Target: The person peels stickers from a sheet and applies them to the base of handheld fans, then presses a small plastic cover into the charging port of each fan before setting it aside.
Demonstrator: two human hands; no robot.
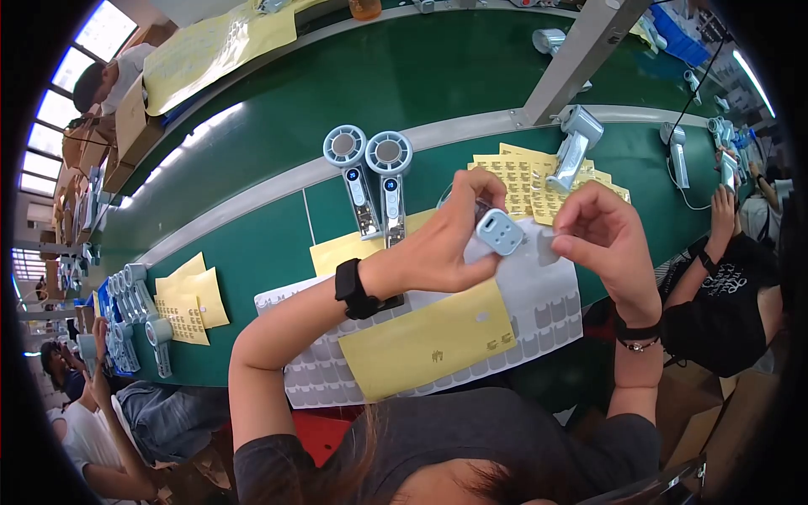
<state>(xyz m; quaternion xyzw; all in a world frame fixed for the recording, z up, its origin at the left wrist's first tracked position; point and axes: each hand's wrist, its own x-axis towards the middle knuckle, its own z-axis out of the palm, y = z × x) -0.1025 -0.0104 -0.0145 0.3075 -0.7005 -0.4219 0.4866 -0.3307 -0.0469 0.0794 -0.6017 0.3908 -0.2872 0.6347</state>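
My left hand (450, 240) is wrapped round a light blue handheld fan, and the fan's end face (499, 232), with a port and small holes, points up toward me. The rest of that fan is mostly hidden by my fingers. To the right of it my right hand (606, 240) is raised with thumb and forefinger pinched together; whatever they hold, if anything, is too small to make out. Under both hands lie a white sheet with grey shapes (551, 316) and a yellow sticker sheet (429, 341) with few stickers left on it.
Two blue handheld fans (389, 151) lie just beyond my left hand. Another fan (575, 147) rests on a pile of yellow sticker sheets (518, 181). A metal post (581, 59) rises behind. Co-workers sit on both sides along the green bench (244, 181).
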